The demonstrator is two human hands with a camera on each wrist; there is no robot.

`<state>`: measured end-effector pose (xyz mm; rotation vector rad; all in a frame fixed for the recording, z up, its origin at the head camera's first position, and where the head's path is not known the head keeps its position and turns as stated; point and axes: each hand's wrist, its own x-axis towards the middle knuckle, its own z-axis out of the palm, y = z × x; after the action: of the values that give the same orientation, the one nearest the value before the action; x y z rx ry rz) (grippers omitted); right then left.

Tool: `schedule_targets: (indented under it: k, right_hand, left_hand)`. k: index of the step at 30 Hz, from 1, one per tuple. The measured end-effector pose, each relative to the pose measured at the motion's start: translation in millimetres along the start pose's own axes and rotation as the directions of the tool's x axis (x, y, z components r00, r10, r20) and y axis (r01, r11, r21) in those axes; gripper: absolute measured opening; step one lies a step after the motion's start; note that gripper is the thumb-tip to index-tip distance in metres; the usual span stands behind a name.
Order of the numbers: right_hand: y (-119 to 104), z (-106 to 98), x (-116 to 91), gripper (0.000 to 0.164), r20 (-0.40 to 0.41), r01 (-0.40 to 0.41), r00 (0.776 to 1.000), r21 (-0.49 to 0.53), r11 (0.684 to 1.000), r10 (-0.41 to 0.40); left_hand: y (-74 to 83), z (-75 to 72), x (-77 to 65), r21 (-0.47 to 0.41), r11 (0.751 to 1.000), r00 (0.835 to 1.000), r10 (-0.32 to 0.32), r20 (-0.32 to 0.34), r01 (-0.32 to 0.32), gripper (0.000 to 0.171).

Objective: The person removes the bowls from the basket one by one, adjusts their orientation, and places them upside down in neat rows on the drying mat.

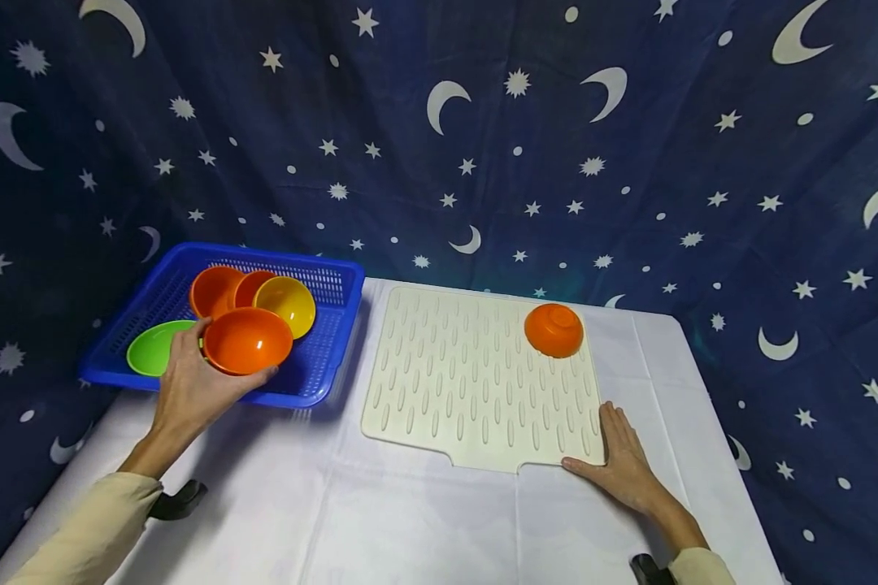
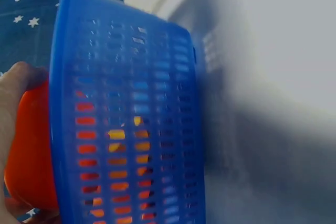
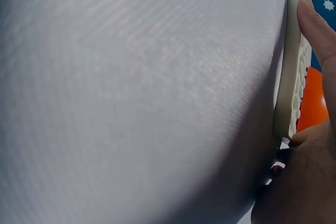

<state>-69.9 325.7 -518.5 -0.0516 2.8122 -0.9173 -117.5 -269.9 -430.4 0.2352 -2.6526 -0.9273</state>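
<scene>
My left hand (image 1: 197,386) grips an orange bowl (image 1: 247,340) by its sides, thumb at the near side, above the front part of a blue plastic basket (image 1: 340,357). The left wrist view shows the held bowl (image 2: 31,150) beside the basket's slotted wall (image 2: 126,77). Inside the basket are a green bowl (image 1: 154,349), a yellow bowl (image 1: 293,305) and two more orange bowls (image 1: 210,291). My right hand (image 1: 625,463) rests with fingers extended at the near right corner of a cream ridged drying mat (image 1: 475,382). An orange bowl (image 1: 554,330) lies upside down on the mat's far right corner.
A white cloth (image 1: 410,520) covers the table. Behind it and at both sides hangs a dark blue curtain (image 1: 395,106) with moons and stars. The basket stands at the table's left end, the mat to its right.
</scene>
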Motion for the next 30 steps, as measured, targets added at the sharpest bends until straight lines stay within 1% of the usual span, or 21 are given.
schedule_targets:
  k: [5,9,14,18,22,24,26,30]
  right_hand:
    - [0,1,1,0.127,-0.004,0.004,1.000,0.000,1.000,-0.004]
    - [1,1,2,0.126,-0.010,-0.002,1.000,-0.006,1.000,0.001]
    - [2,-1,2,0.124,-0.022,0.012,1.000,-0.014,1.000,-0.013]
    - [1,-1,1,0.124,-0.024,0.017,1.000,-0.011,1.000,-0.017]
    - [1,-1,0,0.125,-0.026,0.016,1.000,-0.004,1.000,-0.016]
    - [2,0,0,0.125,-0.030,0.015,0.999,-0.004,1.000,-0.015]
    - [2,0,0,0.125,-0.028,0.009,1.000,-0.007,1.000,-0.010]
    - [3,1,1,0.126,-0.019,0.004,1.000,-0.010,1.000,-0.004]
  left_hand:
    - [7.6,0.9,-1.4,-0.070,0.996,0.998,-0.062,0.004,0.062,0.111]
    - [15.2,3.6,-0.5,-0.106,0.992,0.998,-0.070,0.005,0.070,0.110]
    - [25.6,7.4,-1.7,-0.159,0.985,0.997,-0.072,0.000,0.072,0.109]
    - [32.8,9.7,-5.3,-0.201,0.975,0.996,-0.086,0.034,0.091,0.107]
    - [40.9,9.3,-9.7,-0.234,0.961,0.988,-0.129,0.087,0.146,0.106]
    - [45.1,9.1,-11.8,-0.253,0.954,0.984,-0.141,0.107,0.164,0.106]
    - [48.4,9.1,-13.7,-0.270,0.948,0.983,-0.141,0.118,0.168,0.106]
    - [53.8,10.5,-17.1,-0.294,0.943,0.985,-0.122,0.122,0.153,0.107]
